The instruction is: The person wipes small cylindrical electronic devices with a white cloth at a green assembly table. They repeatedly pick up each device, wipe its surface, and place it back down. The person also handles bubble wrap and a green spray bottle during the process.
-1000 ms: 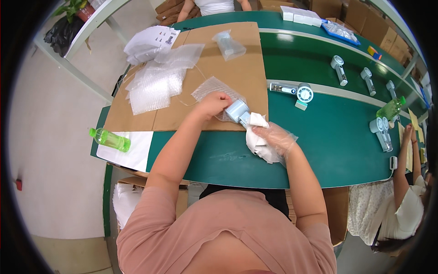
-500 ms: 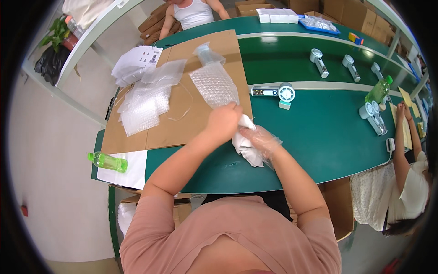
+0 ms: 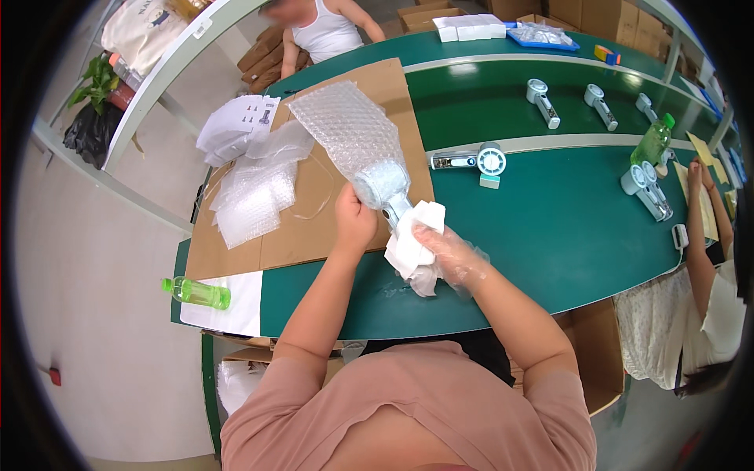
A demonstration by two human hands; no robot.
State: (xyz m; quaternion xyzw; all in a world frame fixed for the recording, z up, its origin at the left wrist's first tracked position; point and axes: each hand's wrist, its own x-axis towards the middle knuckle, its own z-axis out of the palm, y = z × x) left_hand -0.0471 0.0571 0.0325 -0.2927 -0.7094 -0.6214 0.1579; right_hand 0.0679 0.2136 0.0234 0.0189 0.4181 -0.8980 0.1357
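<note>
In front of me a pale blue handheld fan (image 3: 395,206) slants toward me, its round head covered by a clear bubble-wrap bag (image 3: 345,125). The bag's flat part spreads away over the brown cardboard (image 3: 318,239). My left hand (image 3: 355,220) is closed at the left side of the fan head, thumb against the bag. Wearing a thin clear plastic glove, my right hand (image 3: 448,253) grips the lower handle through a crumpled white tissue (image 3: 412,243). The tissue hides the handle's lower end.
Bubble-wrap bags (image 3: 251,204) and printed sheets (image 3: 236,125) lie left on the cardboard. Another fan (image 3: 491,159) rests ahead right on the green table (image 3: 534,259); several more stand farther right. Green bottles (image 3: 200,293) are at both sides. A person's hands (image 3: 695,174) are at right.
My left hand has moved left and away from the tissue to the bag. The fan's head and upper handle now show near my hands, and the bag spreads wider beyond them.
</note>
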